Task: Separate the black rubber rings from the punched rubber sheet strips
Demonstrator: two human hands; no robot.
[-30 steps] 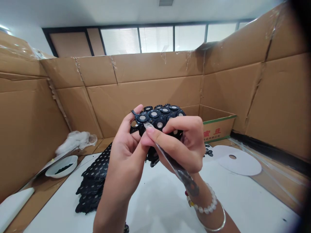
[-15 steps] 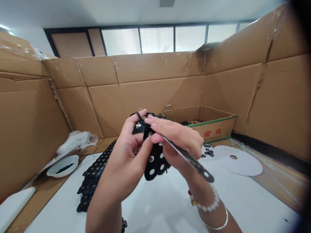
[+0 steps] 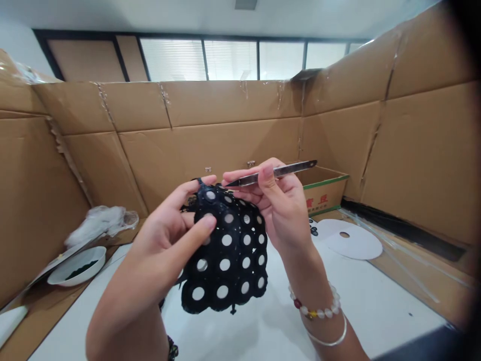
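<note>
Black sheet [image 3: 236,250] held above the white surface [image 3: 368,301]

The left hand [image 3: 165,240] gripped the sheet at its upper left corner, with the thumb pressed flat across the near face and the fingers behind. The sheet hung down in front of the camera and showed rows of pale circles. Whether these were openings or inserts could not be determined.

The right hand [image 3: 285,210] was closed on a slim metal tool [image 3: 293,168], clamped between thumb and fingers. The dark, pointed tip lay at the top edge of the sheet; contact could not be confirmed.

A white bowl [image 3: 101,263] containing dark pieces [image 3: 80,269] was positioned at the left, near a bundle of clear plastic [image 3: 101,223]. At the right, a white disc [image 3: 361,240] with a central hole lay in front of a green-edged cardboard box [image 3: 326,193]. Small black rings [image 3: 313,229] lay beside the disc.
</note>
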